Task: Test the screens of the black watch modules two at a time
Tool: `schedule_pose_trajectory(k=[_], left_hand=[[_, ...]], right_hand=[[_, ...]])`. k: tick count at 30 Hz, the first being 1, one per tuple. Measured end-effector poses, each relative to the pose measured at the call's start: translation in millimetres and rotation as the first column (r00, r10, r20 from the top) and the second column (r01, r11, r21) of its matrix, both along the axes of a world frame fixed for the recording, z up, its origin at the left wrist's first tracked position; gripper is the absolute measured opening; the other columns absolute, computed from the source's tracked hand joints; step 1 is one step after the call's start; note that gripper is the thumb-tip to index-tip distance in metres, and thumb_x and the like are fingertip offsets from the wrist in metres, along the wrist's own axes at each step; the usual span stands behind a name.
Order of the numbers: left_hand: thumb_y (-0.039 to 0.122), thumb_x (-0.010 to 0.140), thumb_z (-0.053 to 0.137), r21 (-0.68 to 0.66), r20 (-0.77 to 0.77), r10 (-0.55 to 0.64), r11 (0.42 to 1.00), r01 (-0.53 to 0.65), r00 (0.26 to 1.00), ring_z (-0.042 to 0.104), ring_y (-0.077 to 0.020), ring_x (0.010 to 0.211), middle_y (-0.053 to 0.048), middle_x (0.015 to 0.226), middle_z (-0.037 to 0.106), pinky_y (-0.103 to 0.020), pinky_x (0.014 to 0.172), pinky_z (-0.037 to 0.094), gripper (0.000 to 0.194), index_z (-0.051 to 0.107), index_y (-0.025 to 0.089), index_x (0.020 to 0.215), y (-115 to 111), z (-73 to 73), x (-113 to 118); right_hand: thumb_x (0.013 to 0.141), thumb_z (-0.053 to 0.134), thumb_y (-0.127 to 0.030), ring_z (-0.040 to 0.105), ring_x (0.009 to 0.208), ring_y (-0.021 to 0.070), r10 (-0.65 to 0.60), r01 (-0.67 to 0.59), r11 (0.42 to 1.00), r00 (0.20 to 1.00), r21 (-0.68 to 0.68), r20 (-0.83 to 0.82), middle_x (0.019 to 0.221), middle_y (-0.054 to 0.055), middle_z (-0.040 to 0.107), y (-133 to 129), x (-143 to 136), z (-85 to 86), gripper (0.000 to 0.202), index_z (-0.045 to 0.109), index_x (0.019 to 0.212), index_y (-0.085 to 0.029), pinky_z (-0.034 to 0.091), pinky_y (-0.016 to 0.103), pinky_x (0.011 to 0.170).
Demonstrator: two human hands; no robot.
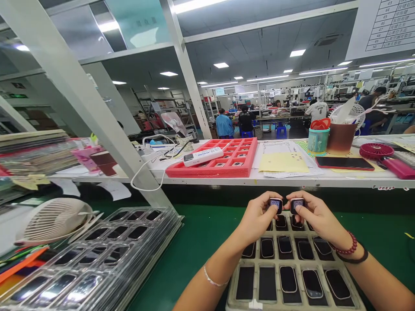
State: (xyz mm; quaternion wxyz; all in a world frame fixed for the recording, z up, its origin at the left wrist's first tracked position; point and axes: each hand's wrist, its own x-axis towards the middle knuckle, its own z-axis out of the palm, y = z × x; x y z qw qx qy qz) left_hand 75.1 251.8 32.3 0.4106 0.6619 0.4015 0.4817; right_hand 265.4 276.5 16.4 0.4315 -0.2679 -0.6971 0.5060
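left hand (pixel 259 216) pinches the left watch (pixel 277 202) and right hand (pixel 316 214) the right watch (pixel 297 201), both lit with codes above the pale tray (pixel 231 296), whose seated watches (pixel 288 278) lie dark, so how many are already handled cannot be told.

Black-and-white code pattern on left watch (pixel 275 202) and right watch (pixel 297 202) | beige on tray (pixel 275 261) | plain green across tabletop (pixel 201 246) | coral red on foam grid (pixel 210 172) | pale yellow on paper (pixel 283 162) | teal on cup (pixel 317 142) | dark red on beaded bracelet (pixel 351 244) | magenta on small fan (pixel 376 150)
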Motion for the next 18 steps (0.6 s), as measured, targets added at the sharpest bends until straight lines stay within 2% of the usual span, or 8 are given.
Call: schedule_pose_trajectory(k=[10, 18], left_hand=[[0.025, 0.086, 0.051, 0.026, -0.046, -0.004, 1.000, 0.006, 0.999, 0.055, -0.0130, 0.070, -0.005, 0.089, 0.060, -0.023, 0.065, 0.048, 0.022, 0.058, 0.016, 0.106, -2, -3.9, -4], [0.018, 0.082, 0.049, 0.019, -0.036, 0.042, 0.999, -0.042, 0.998, 0.056, -0.0127, 0.063, -0.006, 0.082, 0.062, -0.022, 0.057, 0.046, 0.027, 0.061, 0.015, 0.106, -4, -8.3, -1]], right_hand=[[0.091, 0.052, -0.037, 0.054, 0.063, 0.0141, -0.032, 0.031, 0.999, 0.999, 0.008, 0.033, 0.098, 0.008, 0.062, -2, 0, -1.7, 0.028, 0.054, 0.113, -0.020, 0.048, 0.026, 0.058], [0.087, 0.056, -0.050, 0.055, 0.063, 0.0176, -0.095, 0.091, 0.995, 0.988, 0.043, 0.118, 0.105, 0.009, 0.062, 11, 10, -24.4, 0.040, 0.055, 0.118, -0.025, 0.052, 0.028, 0.056]])
